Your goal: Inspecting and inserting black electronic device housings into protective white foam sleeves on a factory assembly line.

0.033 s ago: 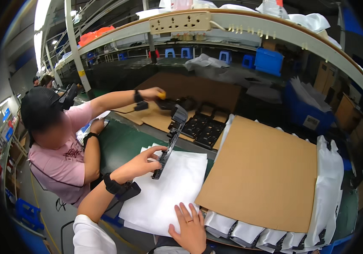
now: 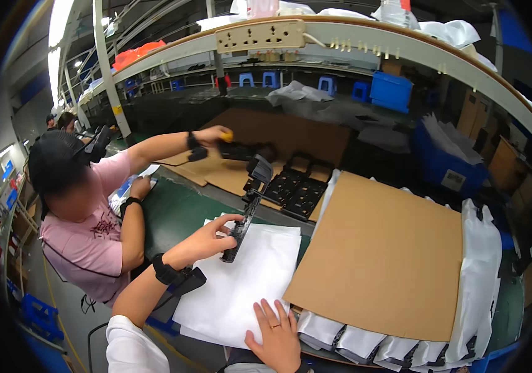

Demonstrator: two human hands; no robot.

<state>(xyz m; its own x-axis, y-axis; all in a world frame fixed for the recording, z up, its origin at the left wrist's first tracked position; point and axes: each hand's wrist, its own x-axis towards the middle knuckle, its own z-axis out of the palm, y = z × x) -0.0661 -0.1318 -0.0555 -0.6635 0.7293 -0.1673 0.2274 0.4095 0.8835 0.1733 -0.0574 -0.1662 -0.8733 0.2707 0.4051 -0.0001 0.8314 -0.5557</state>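
My left hand is closed on a long black plastic part, pinching its lower end. The part stands tilted above a stack of white packing sheets, and its wider far end leans away to the right. My right hand lies with fingers spread on the near right corner of the stack, holding nothing. Beyond the part, several flat black plastic pieces rest on cardboard. Whether the white sheets are loose or bags, I cannot tell.
A brown cardboard sheet covers white-wrapped black parts on the right. At left, a co-worker in a pink shirt reaches over the table with a small yellow object. Behind stand a power strip and a blue crate.
The co-worker's hand with the yellow object has shifted slightly left. My hands and the black part stay nearly the same; the whole view has moved a little.
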